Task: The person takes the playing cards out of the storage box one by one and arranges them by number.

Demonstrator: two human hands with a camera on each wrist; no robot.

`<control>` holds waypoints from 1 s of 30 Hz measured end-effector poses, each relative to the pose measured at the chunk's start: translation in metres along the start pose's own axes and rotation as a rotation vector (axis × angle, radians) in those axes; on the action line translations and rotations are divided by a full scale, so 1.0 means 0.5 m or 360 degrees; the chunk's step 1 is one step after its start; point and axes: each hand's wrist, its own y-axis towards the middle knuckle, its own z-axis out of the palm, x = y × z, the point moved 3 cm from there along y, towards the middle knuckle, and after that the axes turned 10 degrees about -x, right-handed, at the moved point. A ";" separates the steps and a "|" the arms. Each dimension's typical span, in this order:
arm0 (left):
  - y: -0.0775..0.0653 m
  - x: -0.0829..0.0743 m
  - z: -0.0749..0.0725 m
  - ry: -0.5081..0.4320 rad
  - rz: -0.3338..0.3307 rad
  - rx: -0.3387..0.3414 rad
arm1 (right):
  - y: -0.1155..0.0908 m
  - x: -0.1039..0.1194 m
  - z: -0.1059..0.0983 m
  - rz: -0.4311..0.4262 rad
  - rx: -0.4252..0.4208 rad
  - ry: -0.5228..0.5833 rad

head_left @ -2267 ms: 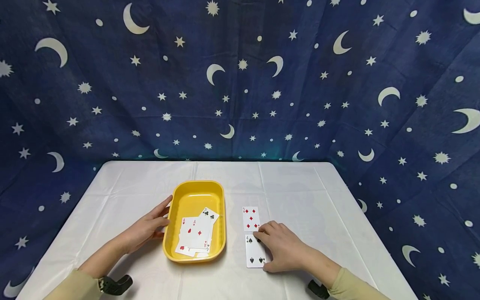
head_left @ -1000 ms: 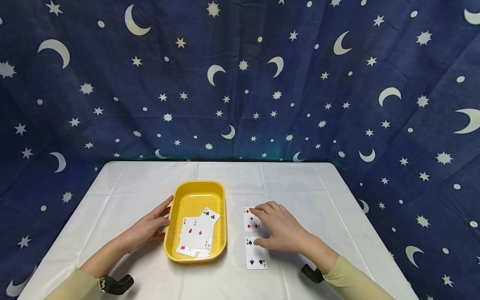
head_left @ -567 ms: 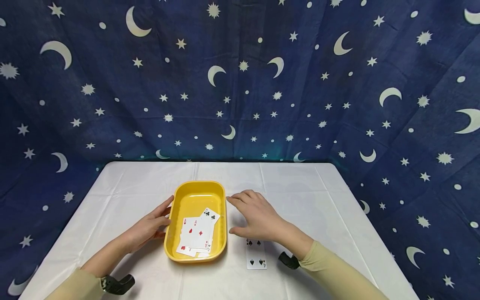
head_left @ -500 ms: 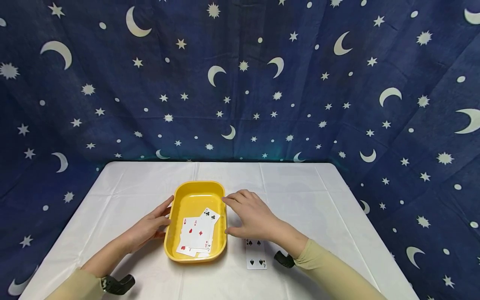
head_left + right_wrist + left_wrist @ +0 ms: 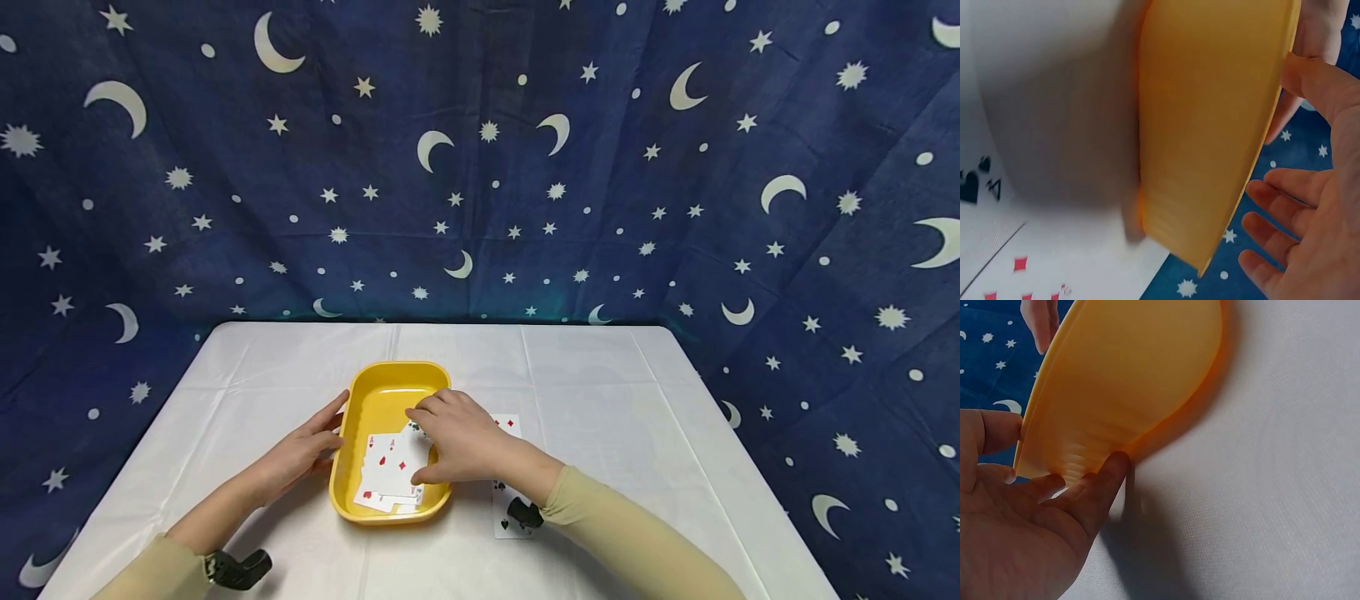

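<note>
A yellow tray stands on the white-covered table with several playing cards lying in it. On top is an ace of diamonds, overlapping an ace of hearts; a club card is partly hidden. My left hand touches the tray's left wall with extended fingers, as the left wrist view also shows. Over the tray's right rim reaches my right hand, its fingers spread and slightly bent above the cards, holding nothing visible. Right of the tray lie a five of diamonds and a four of spades, both partly covered by the right arm.
The table's white cloth extends right of the cards and behind the tray. A dark blue curtain with moons and stars hangs along the far edge and sides. Black wrist-worn devices sit at both wrists.
My right hand has moved left from the two loose cards, past the tray's rim, to above the cards inside. The left hand stays at the tray's left wall.
</note>
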 end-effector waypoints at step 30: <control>0.001 0.004 0.000 -0.0005 0.0016 -0.0005 | 0.034 0.041 0.071 0.0026 0.0264 -0.0339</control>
